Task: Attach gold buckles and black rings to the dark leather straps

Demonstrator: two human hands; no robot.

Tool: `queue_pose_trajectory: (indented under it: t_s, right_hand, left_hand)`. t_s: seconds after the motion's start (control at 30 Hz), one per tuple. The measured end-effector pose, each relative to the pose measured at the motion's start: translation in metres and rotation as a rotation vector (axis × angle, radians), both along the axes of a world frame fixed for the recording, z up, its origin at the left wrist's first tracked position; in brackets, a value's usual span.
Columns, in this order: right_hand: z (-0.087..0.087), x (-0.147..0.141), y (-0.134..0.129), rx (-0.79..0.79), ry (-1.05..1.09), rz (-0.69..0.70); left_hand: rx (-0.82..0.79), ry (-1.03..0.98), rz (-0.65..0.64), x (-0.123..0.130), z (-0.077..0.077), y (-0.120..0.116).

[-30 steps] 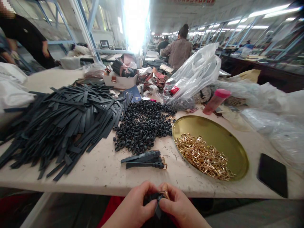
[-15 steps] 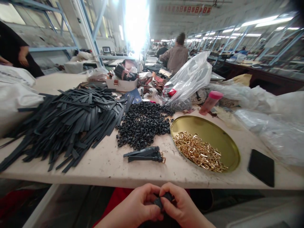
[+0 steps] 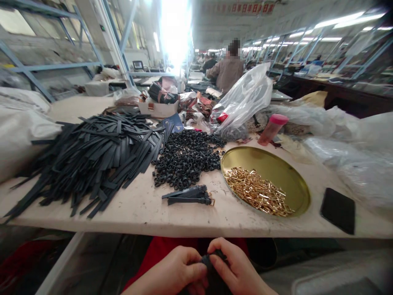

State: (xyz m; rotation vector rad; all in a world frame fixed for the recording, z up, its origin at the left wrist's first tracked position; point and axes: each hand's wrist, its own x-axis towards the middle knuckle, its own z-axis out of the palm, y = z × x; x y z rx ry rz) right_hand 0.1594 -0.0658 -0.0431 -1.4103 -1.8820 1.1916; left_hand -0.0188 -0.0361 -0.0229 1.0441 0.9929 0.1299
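Below the table's front edge, my left hand (image 3: pixel 186 268) and my right hand (image 3: pixel 231 266) meet, both closed on one dark leather strap (image 3: pixel 209 259). Only a short folded-looking part of it shows between my fingers; the rest is hidden by my hands or lost against dark clothing. On the table just beyond lie several finished-looking straps with gold buckles (image 3: pixel 188 196), stacked together. Behind them is a heap of small black strap loops (image 3: pixel 187 159). A round gold tray (image 3: pixel 285 168) at the right holds a pile of gold buckles (image 3: pixel 258 190).
A large pile of loose black straps (image 3: pixel 101 151) covers the table's left side. Right of the tray lies a black phone (image 3: pixel 337 210). Farther back are a pink-capped container (image 3: pixel 272 129), a clear plastic bag (image 3: pixel 245 100) and a white box (image 3: pixel 158 109). A person (image 3: pixel 230 67) sits beyond.
My left hand has shifted slightly down, and my right fingers have moved a little on the strap. The view has tilted slightly. The person at the far left is out of sight.
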Motion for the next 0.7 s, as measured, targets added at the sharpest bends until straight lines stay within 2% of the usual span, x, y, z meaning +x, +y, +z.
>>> queue_pose_trajectory:
  t_s: [0.2, 0.43, 0.57, 0.7]
  right_hand:
    - [-0.006, -0.001, 0.012, 0.104, -0.079, 0.065]
    - [-0.004, -0.004, 0.043, 0.104, -0.074, 0.041]
    - [-0.001, -0.003, 0.057, 0.095, -0.026, 0.065]
    - [-0.004, -0.002, 0.065, 0.093, -0.003, 0.055]
  left_hand:
    - [0.127, 0.145, -0.099, 0.009, 0.002, 0.014]
    - [0.451, 0.274, -0.229, 0.004, 0.012, 0.046]
    - [0.477, 0.330, -0.288, -0.001, 0.020, 0.060]
    - [0.451, 0.317, -0.286, 0.001, 0.021, 0.069]
